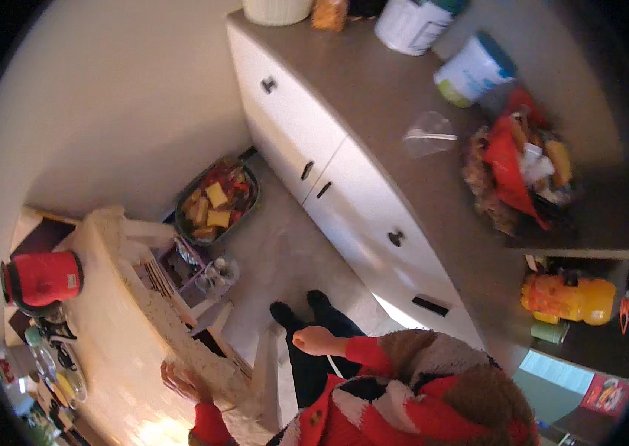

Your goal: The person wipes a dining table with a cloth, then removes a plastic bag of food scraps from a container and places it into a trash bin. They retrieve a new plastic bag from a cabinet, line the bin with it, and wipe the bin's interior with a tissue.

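My left hand [183, 382] is at the edge of a table with a pale cloth [119, 345], its fingers slightly apart and nothing visible in them. Whether it rests on the cloth or hovers just above, I cannot tell. In front of my dark trousers, my right hand [315, 340] is curled into a loose fist, with no object showing. Wooden chairs [267, 368] stand tucked against the table, close to my left arm. A red appliance [47, 279], perhaps a kettle or toaster, sits on the table's far side.
A dark green tub [258, 192] of packaged food stands on the floor by the wall. White cabinets [348, 195] run along my right under a brown counter [348, 89]. The counter holds canisters [476, 69], a clear plastic lid [430, 135], a red bag [506, 161] and an orange bottle [596, 301].
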The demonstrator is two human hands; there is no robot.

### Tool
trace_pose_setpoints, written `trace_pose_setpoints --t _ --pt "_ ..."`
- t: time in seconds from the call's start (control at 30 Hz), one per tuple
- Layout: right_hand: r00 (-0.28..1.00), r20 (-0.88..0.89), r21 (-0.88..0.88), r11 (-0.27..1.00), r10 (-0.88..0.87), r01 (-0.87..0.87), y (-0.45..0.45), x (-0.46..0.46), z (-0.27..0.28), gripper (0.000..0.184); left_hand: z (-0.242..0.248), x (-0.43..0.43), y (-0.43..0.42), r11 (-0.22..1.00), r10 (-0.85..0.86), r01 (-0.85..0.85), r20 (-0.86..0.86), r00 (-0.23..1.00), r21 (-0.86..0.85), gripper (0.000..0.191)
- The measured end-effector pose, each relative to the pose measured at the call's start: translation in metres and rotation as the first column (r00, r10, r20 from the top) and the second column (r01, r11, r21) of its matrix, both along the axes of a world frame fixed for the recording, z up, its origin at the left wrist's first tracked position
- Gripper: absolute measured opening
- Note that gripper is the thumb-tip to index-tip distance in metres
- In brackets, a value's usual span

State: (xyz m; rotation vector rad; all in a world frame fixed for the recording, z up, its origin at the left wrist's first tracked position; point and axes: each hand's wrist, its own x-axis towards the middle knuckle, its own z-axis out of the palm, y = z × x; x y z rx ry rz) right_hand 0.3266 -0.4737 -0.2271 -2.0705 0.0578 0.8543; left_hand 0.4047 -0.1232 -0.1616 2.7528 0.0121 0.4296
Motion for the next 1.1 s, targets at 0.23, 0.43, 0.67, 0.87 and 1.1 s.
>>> trace_pose_setpoints --t 0.23,0.43,0.67,0.87,1.1 --pt "0.993 0.122 -0.076 0.997 0.001 0.008 -0.056 -0.003 0.058 0.023 -0.005 0.0 0.004 0.998 -0.041 0.038 0.066 0.997 0.051 0.038" --pt "0.984 0.153 -0.254 0.959 -0.088 0.126 -0.107 -0.026 0.11 0.026 -0.016 0.003 0.011 0.992 0.092 -0.088 -0.045 0.995 0.09 0.041" --pt "0.987 0.093 -0.415 0.897 -0.128 0.155 -0.142 -0.073 0.18 0.03 -0.029 0.003 0.019 0.997 0.061 -0.063 0.033 0.998 0.054 0.038" --pt "0.851 0.37 -0.445 0.732 -0.373 0.515 -0.142 -0.13 0.228 0.029 -0.003 0.025 0.004 0.983 0.182 -0.176 -0.169 0.969 0.054 0.026" --pt "0.503 0.772 -0.328 0.435 -0.389 0.839 -0.158 -0.178 0.25 0.018 0.03 0.072 -0.089 0.849 -0.482 0.486 0.076 0.873 -0.205 0.028"
